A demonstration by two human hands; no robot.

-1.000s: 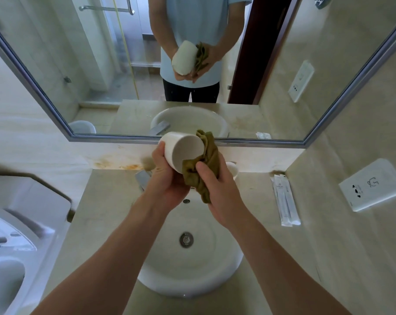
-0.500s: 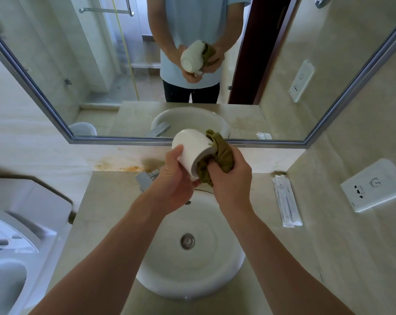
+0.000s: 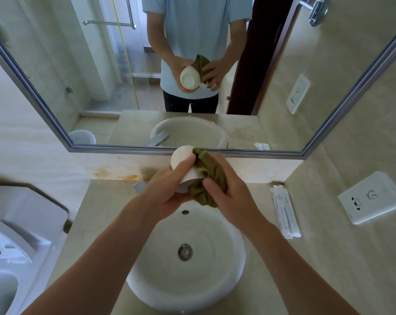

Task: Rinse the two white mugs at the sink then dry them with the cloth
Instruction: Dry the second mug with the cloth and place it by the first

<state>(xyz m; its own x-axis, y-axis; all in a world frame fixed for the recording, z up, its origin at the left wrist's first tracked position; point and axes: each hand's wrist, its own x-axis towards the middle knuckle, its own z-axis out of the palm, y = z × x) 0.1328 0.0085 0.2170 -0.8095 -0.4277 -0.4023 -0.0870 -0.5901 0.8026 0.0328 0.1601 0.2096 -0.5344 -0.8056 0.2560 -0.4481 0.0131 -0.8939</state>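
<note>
A white mug (image 3: 181,159) is held above the back of the round white sink (image 3: 224,280), tipped on its side with its base toward the mirror. My left hand (image 3: 169,192) grips the mug around its body, thumb across the top. An olive-green cloth (image 3: 206,178) is bunched against the mug's right side and mouth, and my right hand (image 3: 228,194) grips that cloth. The mug's opening is hidden by the cloth. A second mug is not visible; my hands cover the counter behind the sink.
A metal tap (image 3: 139,186) pokes out just left of my left hand. Two wrapped sachets (image 3: 284,212) lie on the beige counter (image 3: 101,201) to the right. A wall socket (image 3: 372,196) sits on the right wall. The mirror (image 3: 215,64) runs along the back.
The mug has been turned in my left hand, its base swinging up toward the mirror, while my right hand shifted the cloth around the mug's right side and mouth.
</note>
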